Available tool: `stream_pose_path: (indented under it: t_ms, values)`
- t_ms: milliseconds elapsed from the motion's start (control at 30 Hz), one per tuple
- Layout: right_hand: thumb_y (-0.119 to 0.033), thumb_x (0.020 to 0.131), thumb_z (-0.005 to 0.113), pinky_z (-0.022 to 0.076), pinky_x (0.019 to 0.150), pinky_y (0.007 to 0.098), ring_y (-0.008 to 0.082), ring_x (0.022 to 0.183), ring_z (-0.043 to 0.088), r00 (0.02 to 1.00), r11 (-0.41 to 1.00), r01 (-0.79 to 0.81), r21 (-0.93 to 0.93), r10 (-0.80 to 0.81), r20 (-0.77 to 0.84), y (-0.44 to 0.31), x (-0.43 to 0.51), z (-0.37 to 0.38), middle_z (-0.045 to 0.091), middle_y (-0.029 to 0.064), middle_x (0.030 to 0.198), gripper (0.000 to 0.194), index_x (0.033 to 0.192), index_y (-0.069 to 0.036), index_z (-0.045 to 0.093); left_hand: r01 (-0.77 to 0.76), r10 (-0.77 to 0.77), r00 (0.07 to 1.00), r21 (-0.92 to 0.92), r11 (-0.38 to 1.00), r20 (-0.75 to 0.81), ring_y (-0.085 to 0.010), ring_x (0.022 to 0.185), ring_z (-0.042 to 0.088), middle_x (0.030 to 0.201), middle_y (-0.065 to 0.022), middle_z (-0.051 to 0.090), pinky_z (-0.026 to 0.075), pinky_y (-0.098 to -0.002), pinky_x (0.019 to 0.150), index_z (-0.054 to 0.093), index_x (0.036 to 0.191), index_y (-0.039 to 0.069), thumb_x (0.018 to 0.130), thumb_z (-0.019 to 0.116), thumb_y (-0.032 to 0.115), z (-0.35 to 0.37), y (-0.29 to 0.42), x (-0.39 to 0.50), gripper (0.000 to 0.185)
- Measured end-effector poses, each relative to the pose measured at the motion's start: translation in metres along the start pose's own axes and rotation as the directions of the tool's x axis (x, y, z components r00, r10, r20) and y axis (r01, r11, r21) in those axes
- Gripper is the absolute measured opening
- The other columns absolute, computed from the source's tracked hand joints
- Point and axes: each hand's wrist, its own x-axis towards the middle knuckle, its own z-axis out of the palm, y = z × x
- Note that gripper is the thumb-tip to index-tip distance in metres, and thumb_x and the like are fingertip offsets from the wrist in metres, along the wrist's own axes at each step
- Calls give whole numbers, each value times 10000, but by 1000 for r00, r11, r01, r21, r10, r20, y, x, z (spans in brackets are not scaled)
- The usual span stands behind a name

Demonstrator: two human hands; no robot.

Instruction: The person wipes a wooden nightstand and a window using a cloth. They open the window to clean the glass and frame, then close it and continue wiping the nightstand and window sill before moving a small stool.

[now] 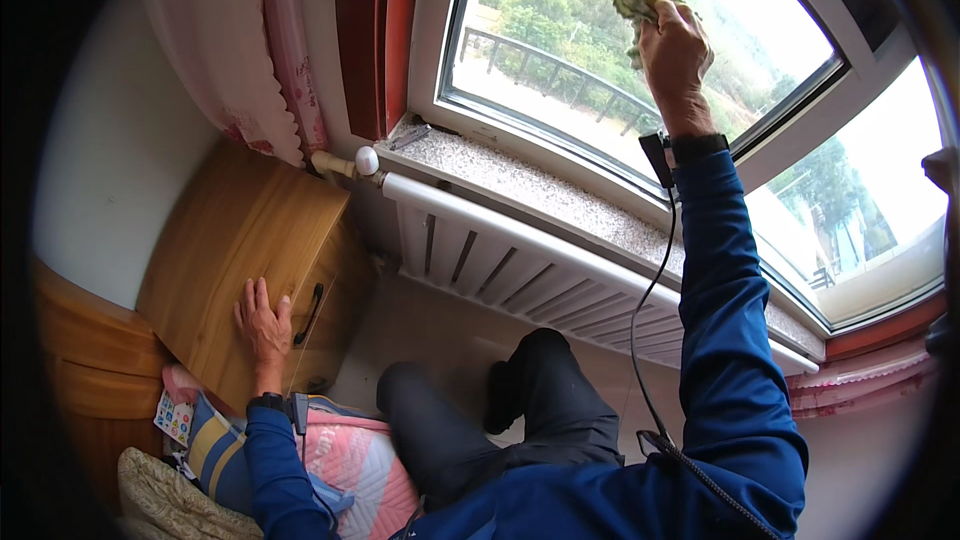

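My right hand (675,60) is raised to the window pane (555,82), gripping a crumpled green and yellowish cloth (646,4) at the glass. Part of the cloth is hidden behind my fingers. Lower on the left, my left hand (264,326) rests flat on the top of a wooden bedside cabinet (232,255), fingers slightly apart and holding nothing. Just to the right of that hand is the cabinet's dark handle (309,313). Straps with small dark devices circle both wrists.
A speckled stone sill (517,195) runs below the window, with a white radiator (525,262) under it. Pink curtains (232,52) hang at the left. A black cable (637,307) trails from my right wrist. Pink quilted bedding (352,457) lies beside my legs.
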Motion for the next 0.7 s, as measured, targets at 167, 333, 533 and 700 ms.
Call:
stream_pose_path:
  t_ms: [167,333,533,700]
  values:
    - [-74,865,661,557,644,363,184,743,666,945,996,86,-19,-76,319,-92,-88,3,698,84,901,44,860,-112,683,-7,6,1000,-28,1000,-13,-355,1395,465,1504,-216,502,305,-518,1192,534,1435,22,972,605,379,-6,3,-1,589]
    - [-97,768,709,542,759,416,308,882,668,815,979,5,205,-123,566,-113,-130,-4,662,106,902,106,866,-89,669,-30,29,999,-50,998,-26,-365,1383,477,1505,-230,496,297,-520,1198,534,1436,15,966,616,379,-10,2,-3,601]
    - [-124,842,720,560,741,411,305,847,661,997,990,-81,114,78,31,-3,59,1,663,101,894,93,923,-92,688,27,-26,1000,-87,996,16,-391,1377,476,1500,-255,489,295,-532,1202,542,1423,-2,929,657,362,-5,2,-1,624]
    - [-51,840,663,528,836,446,300,984,623,997,997,32,-75,-26,77,-44,47,18,640,115,981,183,1016,-82,703,1,-4,999,-90,996,-38,-392,1365,482,1493,-251,493,304,-529,1198,551,1406,-12,921,662,355,-11,5,-5,618]
